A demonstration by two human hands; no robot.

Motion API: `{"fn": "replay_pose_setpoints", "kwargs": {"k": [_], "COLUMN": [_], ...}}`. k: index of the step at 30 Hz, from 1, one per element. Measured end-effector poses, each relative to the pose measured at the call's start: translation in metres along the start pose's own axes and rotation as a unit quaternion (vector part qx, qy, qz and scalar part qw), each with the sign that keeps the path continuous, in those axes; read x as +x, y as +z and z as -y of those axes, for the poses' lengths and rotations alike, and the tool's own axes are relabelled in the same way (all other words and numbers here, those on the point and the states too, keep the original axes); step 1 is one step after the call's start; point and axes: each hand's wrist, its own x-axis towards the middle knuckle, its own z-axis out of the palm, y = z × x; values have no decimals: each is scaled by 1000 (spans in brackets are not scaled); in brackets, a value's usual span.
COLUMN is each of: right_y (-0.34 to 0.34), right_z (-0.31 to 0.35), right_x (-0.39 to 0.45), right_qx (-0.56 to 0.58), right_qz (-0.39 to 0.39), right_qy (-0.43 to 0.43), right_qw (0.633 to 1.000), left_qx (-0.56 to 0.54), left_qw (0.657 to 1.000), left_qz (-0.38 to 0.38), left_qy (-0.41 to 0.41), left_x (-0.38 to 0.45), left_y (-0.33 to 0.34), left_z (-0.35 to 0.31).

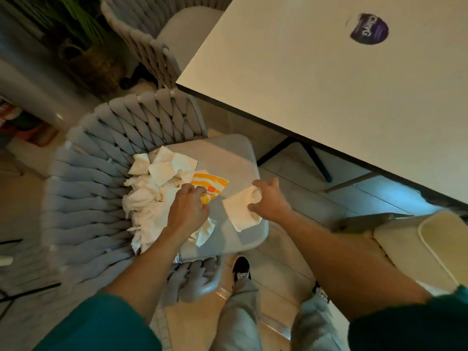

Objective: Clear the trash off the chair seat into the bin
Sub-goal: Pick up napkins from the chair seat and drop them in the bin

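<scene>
1. The trash sits on the chair seat [228, 153]: a heap of crumpled white napkins [149, 198] piled against the woven backrest, a yellow and white wrapper [210, 182] at the heap's edge, and one flatter napkin [240, 211] lying apart near the seat's front corner
2. The left hand [187, 209] is down on the heap with fingers curled onto the yellow wrapper and the paper under it; the fingertips are hidden, so how firm the hold is cannot be told
3. The right hand [269, 198] has its fingers and thumb curled in, pinching the bunched end of the loose napkin, which lies on the seat
4. By the look of it the job is at its start: nearly all the trash is on the seat, and several handfuls seem needed
5. No bin can be made out with certainty; a pale lidded container [435, 247] low on the right may be it
6. A white table [329, 84] with a purple sticker [369, 29] stands close beside the chair, a second woven chair [152, 39] behind it
7. The chair's arm and the person's own feet crowd the path toward the right
</scene>
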Motion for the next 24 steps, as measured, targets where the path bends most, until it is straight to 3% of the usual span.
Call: {"fn": "replay_pose_setpoints", "kwargs": {"k": [8,24], "right_y": [-77,-193], "right_z": [-95,-333], "right_x": [-93,-202], "right_qx": [41,96], "right_qz": [-59,-180], "right_qy": [26,152], "right_qw": [997,967], "left_qx": [13,26], "left_qw": [998,978], "left_qz": [-24,35], "left_qy": [61,202], "left_x": [-57,-117], "left_y": [13,108], "left_z": [-124,-352]}}
